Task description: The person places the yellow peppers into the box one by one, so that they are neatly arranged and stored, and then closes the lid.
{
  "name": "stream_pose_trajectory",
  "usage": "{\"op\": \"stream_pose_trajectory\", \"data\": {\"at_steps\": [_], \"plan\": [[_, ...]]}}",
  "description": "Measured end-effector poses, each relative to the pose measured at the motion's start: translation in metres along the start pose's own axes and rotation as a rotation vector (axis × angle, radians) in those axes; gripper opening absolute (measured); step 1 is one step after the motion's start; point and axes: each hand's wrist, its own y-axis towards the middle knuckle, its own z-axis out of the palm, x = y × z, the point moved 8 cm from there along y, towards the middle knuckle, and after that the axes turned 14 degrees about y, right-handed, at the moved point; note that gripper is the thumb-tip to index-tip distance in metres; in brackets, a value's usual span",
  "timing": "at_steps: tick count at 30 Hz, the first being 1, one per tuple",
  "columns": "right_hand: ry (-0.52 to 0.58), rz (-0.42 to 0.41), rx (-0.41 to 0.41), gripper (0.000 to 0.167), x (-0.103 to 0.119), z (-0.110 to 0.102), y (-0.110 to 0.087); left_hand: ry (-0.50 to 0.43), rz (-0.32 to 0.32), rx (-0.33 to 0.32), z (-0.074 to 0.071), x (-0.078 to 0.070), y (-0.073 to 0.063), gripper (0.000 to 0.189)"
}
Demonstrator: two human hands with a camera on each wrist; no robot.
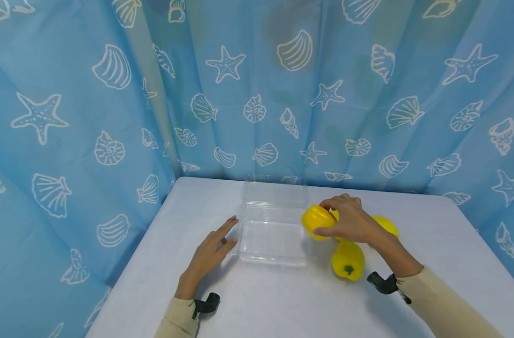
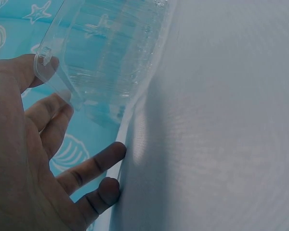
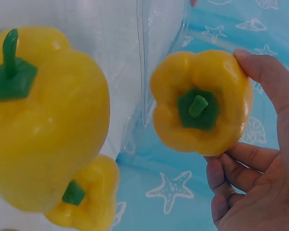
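My right hand (image 1: 351, 218) grips a yellow bell pepper (image 1: 318, 221) between thumb and fingers, tilted beside the right edge of a clear plastic clamshell container (image 1: 273, 239). In the right wrist view, the held pepper's green stem (image 3: 198, 107) faces the camera. The container lies unfolded, one half behind the other. My left hand (image 1: 208, 253) is at its left side, fingers extended; in the left wrist view the thumb (image 2: 48, 67) and fingers are at the plastic corner. Another yellow bell pepper (image 1: 347, 260) lies below my right hand; more are partly hidden behind it.
A white-covered table (image 1: 257, 300) bears everything. A blue curtain (image 1: 248, 126) with shell and starfish prints hangs behind and to the left. Beyond the right hand, a yellow pepper (image 1: 385, 225) shows partly. Dark camera mounts (image 1: 383, 283) sit on both wrists.
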Motion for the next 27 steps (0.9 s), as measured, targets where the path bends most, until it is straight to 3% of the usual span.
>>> {"op": "stream_pose_trajectory", "data": {"at_steps": [5,27], "plan": [[-0.017,-0.068,0.007,0.071,0.005,0.011,0.008,0.001,-0.022,0.014,0.001,0.001,0.0,0.054],[-0.043,-0.182,0.083,0.064,0.032,0.054,0.04,0.005,-0.012,0.01,0.001,0.003,-0.001,0.056]]}}
